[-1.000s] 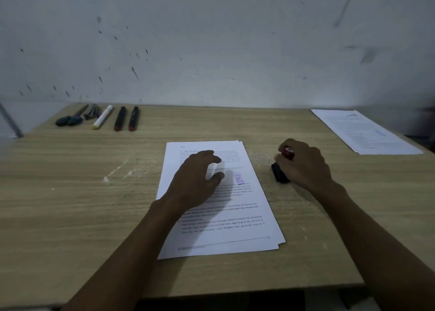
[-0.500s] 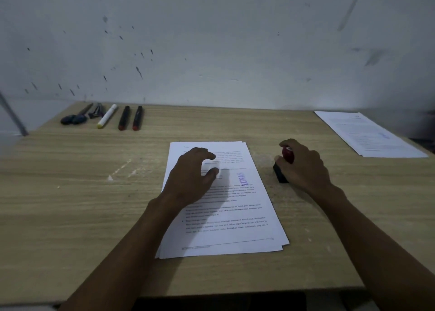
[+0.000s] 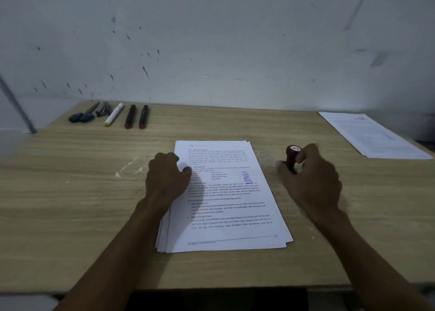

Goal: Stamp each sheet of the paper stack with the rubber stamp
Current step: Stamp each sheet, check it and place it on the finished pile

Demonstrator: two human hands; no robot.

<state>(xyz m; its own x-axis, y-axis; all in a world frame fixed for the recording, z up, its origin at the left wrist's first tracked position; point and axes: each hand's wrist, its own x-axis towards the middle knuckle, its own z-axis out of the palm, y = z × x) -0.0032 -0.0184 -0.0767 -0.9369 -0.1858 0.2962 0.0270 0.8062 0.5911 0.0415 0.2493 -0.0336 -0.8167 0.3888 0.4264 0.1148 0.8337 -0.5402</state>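
1. I see the paper stack [image 3: 226, 197] lying in the middle of the wooden desk [image 3: 70, 204], close to me. The top sheet already has a blue stamp mark [image 3: 247, 178] on its right side.

2. My left hand [image 3: 167, 177] rests on the left edge of the stack. Its fingers are curled down at the edge, but I cannot tell if they pinch the top sheet or just press on it.

3. My right hand [image 3: 313, 181] holds the rubber stamp [image 3: 292, 156], fingers wrapped round its dark red handle. The stamp sits just to the right of the stack, with its foot hidden by my fingers. I cannot tell if it touches the desk.

4. I think the next job is to move the stamped sheet away. One sheet [image 3: 374, 135] already lies far off at the right corner.

5. What could go wrong:
- The sheets are fanned out at the bottom left. I could grab two at once, and one would stay blank.
- The blue ink may be wet. A sliding finger could smear it.
- If my left hand pushes sideways, the whole stack could shift.
- If the stamp tips over, it could ink the desk.

6. Pens and markers [image 3: 131, 116] lie far back on the left, out of the way.
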